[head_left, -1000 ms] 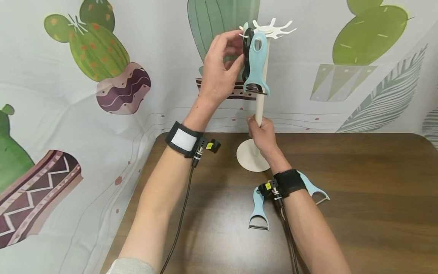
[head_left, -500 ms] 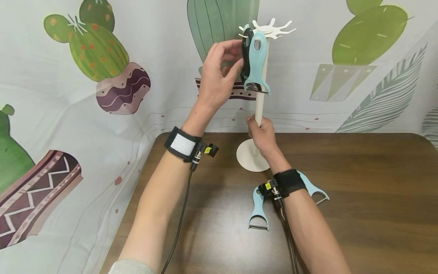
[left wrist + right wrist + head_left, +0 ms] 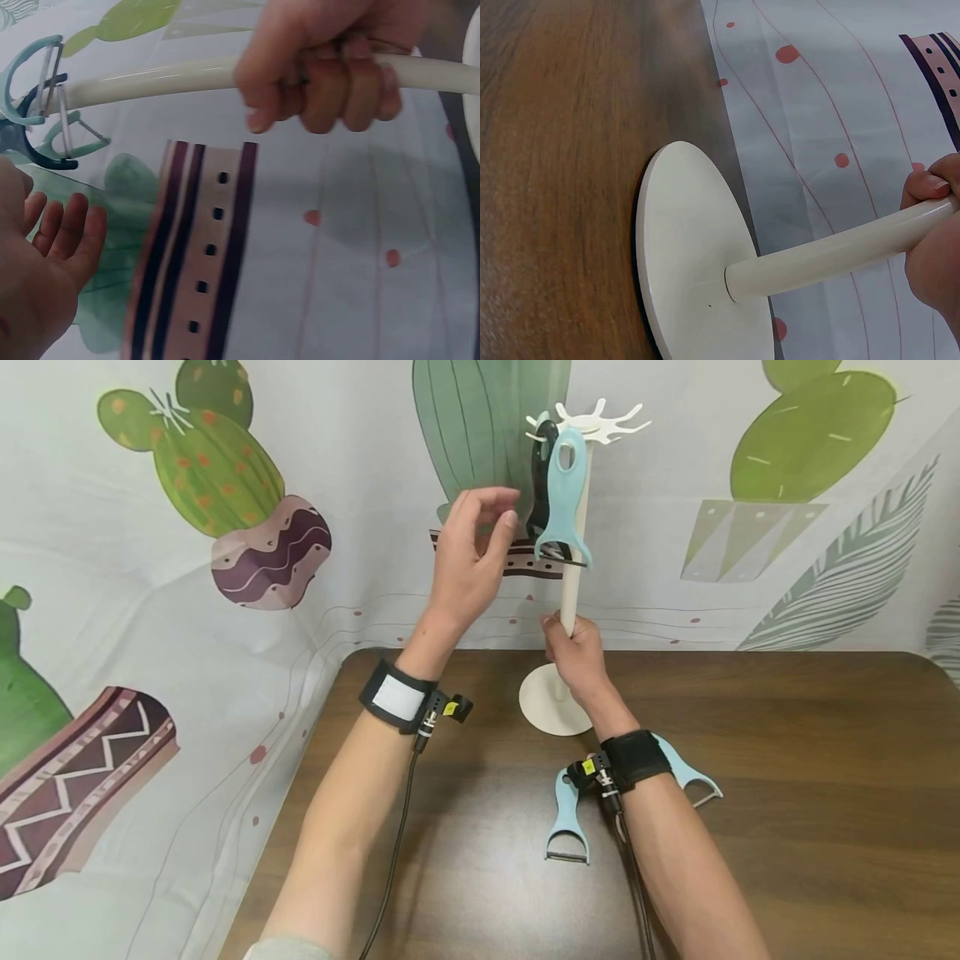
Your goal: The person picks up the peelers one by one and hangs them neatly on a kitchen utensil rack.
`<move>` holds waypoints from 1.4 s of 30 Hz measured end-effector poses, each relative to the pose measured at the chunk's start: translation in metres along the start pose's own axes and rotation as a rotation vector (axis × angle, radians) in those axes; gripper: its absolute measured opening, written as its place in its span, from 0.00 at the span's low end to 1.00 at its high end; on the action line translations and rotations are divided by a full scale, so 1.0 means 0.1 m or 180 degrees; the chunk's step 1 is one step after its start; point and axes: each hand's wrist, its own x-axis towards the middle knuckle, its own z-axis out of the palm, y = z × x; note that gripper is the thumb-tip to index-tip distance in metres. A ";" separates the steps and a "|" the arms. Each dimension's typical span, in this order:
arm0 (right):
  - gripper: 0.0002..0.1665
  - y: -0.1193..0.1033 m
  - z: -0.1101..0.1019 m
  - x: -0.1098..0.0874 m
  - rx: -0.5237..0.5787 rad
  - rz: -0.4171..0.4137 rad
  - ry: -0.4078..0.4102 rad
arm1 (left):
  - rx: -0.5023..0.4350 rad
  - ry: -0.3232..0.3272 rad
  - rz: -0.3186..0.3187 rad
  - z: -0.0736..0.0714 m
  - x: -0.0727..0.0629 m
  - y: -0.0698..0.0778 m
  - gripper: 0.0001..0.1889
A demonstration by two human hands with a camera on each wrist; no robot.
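My right hand (image 3: 579,660) grips the pole of a cream-white stand (image 3: 571,593) with a round base (image 3: 547,703) and a spoked top (image 3: 596,423). From spokes on its left side hang a light blue peeler (image 3: 566,489) in front and a black peeler (image 3: 542,477) behind it. Another light blue peeler (image 3: 50,142) shows past the black one in the left wrist view. Just left of these, my left hand (image 3: 468,556) holds nothing, its fingers loosely bent and a small gap from the black peeler. In the right wrist view, the base rests on the table.
Two more light blue peelers lie on the brown wooden table (image 3: 825,793): one peeler (image 3: 566,806) before the base, another peeler (image 3: 681,766) partly behind my right wrist. A cactus-print cloth (image 3: 375,468) hangs behind. Cables (image 3: 397,852) trail from both wrist cameras.
My left hand has come away from the black peeler, moving down and slightly left. The peelers stay hanging, and my right hand keeps its grip on the pole.
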 end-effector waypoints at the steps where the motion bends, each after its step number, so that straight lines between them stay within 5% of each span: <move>1: 0.27 0.00 0.00 0.00 -0.0012 0.0005 0.0004 | -0.0042 -0.0017 -0.0049 0.00 -0.03 -0.02 0.14; 18: 0.28 -0.01 -0.02 0.00 -0.0054 0.0031 0.0004 | -0.0875 -0.0342 -0.0546 0.15 -0.52 -0.49 0.18; 29: 0.27 -0.02 -0.01 0.01 -0.0032 0.0089 0.0012 | -0.1087 -0.0754 -0.0822 0.41 -0.92 -1.19 0.25; 36: 0.26 -0.01 -0.01 0.02 0.0034 0.0057 -0.0013 | -0.1279 -0.0929 -0.1053 0.55 -1.08 -1.30 0.29; 42: 0.27 0.00 -0.01 0.01 0.0077 0.0016 -0.0042 | -0.1549 -0.1273 -0.1285 0.66 -1.21 -1.35 0.31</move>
